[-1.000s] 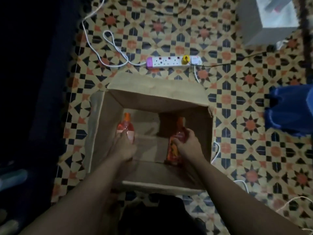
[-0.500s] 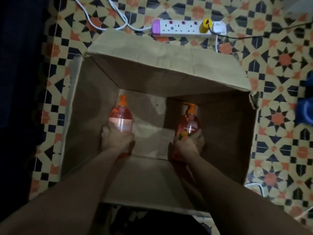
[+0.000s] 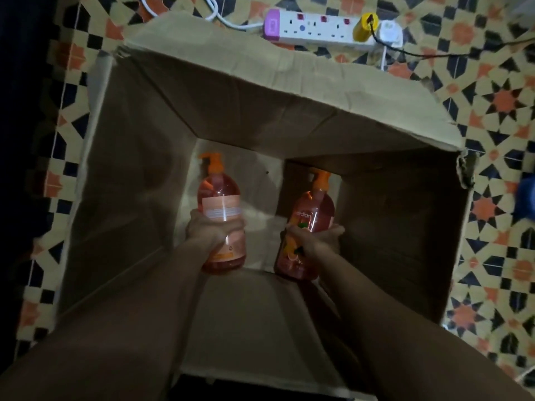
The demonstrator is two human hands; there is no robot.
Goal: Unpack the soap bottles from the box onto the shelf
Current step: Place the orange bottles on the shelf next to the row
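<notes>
A large open cardboard box (image 3: pixel 390 215) stands on the patterned tile floor and fills most of the view. Both my arms reach down into it. My left hand (image 3: pixel 210 231) is wrapped around the middle of an orange pump soap bottle (image 3: pixel 218 195), whose back label faces me. My right hand (image 3: pixel 314 237) grips a second orange pump soap bottle (image 3: pixel 314 209), front label toward me. Both bottles are upright and lifted above the box floor. No shelf is in view.
A white power strip (image 3: pixel 318 27) with a purple end, a yellow plug and white cables lies on the floor just beyond the box's far flap. Something blue (image 3: pixel 525 198) sits at the right edge. The left side is dark.
Both bottles have risen from the box bottom in my hands, and the camera has moved closer over the box, so it now fills the frame.
</notes>
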